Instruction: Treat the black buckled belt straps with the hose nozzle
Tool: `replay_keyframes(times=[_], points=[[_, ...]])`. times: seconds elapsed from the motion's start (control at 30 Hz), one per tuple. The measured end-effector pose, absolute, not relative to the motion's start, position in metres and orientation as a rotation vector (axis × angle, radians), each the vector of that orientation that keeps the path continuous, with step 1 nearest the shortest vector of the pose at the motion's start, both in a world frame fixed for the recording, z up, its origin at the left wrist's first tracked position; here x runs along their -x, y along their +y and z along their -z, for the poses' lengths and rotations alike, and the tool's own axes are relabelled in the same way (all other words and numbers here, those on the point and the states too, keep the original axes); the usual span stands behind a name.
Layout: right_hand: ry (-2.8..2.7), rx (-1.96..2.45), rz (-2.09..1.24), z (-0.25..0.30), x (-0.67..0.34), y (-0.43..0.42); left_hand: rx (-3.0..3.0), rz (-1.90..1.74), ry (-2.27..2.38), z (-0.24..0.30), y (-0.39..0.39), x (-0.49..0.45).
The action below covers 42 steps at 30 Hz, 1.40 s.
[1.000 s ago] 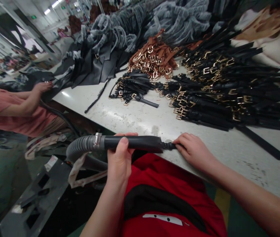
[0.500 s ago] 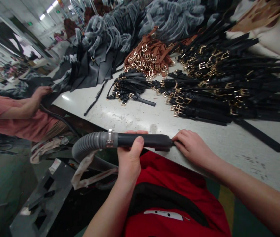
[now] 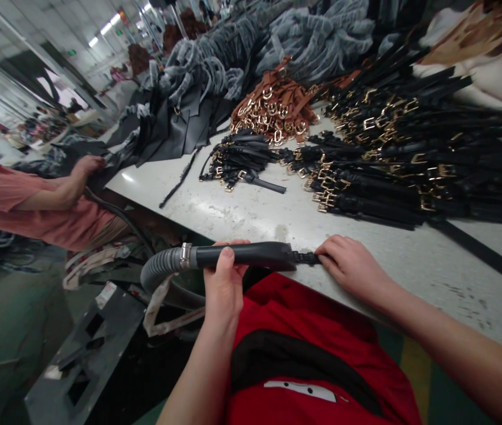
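Observation:
My left hand (image 3: 226, 274) is wrapped round a black nozzle (image 3: 257, 255), which joins a grey ribbed hose (image 3: 164, 264) at a metal clamp. The nozzle lies level above the front edge of the white table (image 3: 233, 212). Just past its mouth, a short black strap (image 3: 306, 257) shows. The fingertips of my right hand (image 3: 345, 260) pinch the strap's right end at the table surface. Part of the strap is hidden by the fingers, and I cannot tell whether its left end is inside the nozzle.
Black buckled straps (image 3: 366, 200) lie heaped on the right, with a smaller bunch (image 3: 242, 154) in the middle. Brown buckled straps (image 3: 272, 106) and wrapped grey loops (image 3: 312, 41) sit behind. At the left, a person in a pink shirt (image 3: 47, 200) handles black pieces. A grey metal box (image 3: 87, 348) stands below.
My left hand has drawn the nozzle a little to the left, away from my right hand. More of the black strap now shows between nozzle and fingers. The view has shifted slightly.

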State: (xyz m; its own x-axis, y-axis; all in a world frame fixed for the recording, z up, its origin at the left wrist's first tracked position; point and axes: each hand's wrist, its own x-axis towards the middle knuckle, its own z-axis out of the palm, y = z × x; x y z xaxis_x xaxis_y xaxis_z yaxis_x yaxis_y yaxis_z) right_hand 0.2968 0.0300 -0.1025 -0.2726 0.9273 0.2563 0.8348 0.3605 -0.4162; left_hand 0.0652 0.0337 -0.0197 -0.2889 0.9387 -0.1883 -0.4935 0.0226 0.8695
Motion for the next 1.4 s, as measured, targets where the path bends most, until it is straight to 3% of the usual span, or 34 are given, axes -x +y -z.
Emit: replay_keyframes(times=[0.3,0.63,0.97,1.27,1.4], points=[[-2.179,1.539,-0.255,0.101,-0.296,0.029,-0.439,-1.576,1.072,0.017,0.037,-0.033],[-2.179,1.567,-0.255,0.104,-0.298,0.029,-0.465,-1.448,0.974,0.021,0.029,-0.080],[-2.207,1.542,-0.371,0.092,-0.297,0.026,-0.491,-1.574,1.086,0.006,0.019,-0.025],[-2.197,1.627,-0.350,0.092,-0.294,0.026,-0.535,-1.518,0.936,0.014,0.022,-0.088],[-2.208,1.531,-0.431,0.094,-0.298,0.024,-0.505,-1.526,0.959,0.014,0.028,-0.073]])
